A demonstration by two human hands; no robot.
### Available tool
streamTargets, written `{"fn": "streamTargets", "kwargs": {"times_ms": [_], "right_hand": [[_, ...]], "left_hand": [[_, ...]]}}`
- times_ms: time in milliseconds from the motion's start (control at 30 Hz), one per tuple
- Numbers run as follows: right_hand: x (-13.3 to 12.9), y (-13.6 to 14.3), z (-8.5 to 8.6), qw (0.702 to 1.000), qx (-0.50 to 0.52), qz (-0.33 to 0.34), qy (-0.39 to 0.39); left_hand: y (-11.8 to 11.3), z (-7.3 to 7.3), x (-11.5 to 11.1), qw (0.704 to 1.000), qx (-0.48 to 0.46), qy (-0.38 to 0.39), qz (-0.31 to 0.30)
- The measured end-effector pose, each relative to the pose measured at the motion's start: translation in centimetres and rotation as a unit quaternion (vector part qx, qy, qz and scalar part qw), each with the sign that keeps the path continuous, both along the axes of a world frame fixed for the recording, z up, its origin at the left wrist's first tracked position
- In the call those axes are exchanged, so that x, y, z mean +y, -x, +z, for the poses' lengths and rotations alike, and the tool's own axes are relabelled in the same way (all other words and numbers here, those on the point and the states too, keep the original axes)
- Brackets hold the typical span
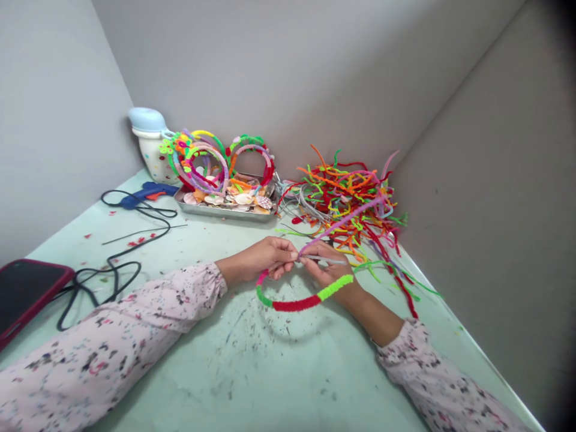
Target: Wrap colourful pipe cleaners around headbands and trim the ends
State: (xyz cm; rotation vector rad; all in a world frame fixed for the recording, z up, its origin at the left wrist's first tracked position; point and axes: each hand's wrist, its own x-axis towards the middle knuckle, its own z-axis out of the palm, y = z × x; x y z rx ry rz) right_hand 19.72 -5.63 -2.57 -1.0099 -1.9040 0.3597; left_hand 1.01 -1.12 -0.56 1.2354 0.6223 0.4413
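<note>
Wrapped part: the headband [294, 305] is showing pink, dark green, red and light green fuzzy sections along its near curve, so that stretch looks done.
Bare part: a thin grey length is running past the fingers and out over the right hand [330, 271]; it looks uncovered, so this end is seemingly what is left.
Purple pipe cleaner [344, 223]: it is slanting out towards the desk's far right corner, most of its length lying unwound.
Other headbands [204, 146]: several are standing in the metal tray [225, 212] near the desk's far edge, apparently complete.
Loose pile [355, 201]: many coloured strands are lying by the far right corner.
Headband's place: it is hanging over the middle of the desk [279, 378], casting a shadow below.
Left hand [272, 258]: it is reaching from the near left corner, thumb and fingers pinching the headband's grey length.
Right hand's pose: it is reaching from the near right, wrist angling inward, thumb and fingers pinching the purple pipe cleaner where it is meeting the band.
</note>
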Motion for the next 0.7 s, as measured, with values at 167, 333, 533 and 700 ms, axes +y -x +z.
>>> {"fn": "streamTargets", "kwargs": {"times_ms": [167, 333, 533, 700], "right_hand": [[-0.06, 0.28, -0.01, 0.999, 0.021, -0.027, 0.031], [-0.27, 0.27, 0.27, 0.998, 0.017, -0.021, 0.048], [-0.23, -0.15, 0.41, 0.999, -0.002, 0.006, 0.051], [0.13, -0.54, -0.25, 0.999, -0.003, 0.024, 0.038]], "left_hand": [[0.01, 0.06, -0.02, 0.999, 0.018, -0.026, 0.006], [0.05, 0.08, -0.06, 0.999, 0.02, -0.025, 0.003], [0.04, -0.07, 0.08, 1.0, 0.024, 0.001, -0.002], [0.1, -0.32, 0.24, 1.0, 0.028, -0.011, 0.006]]}}
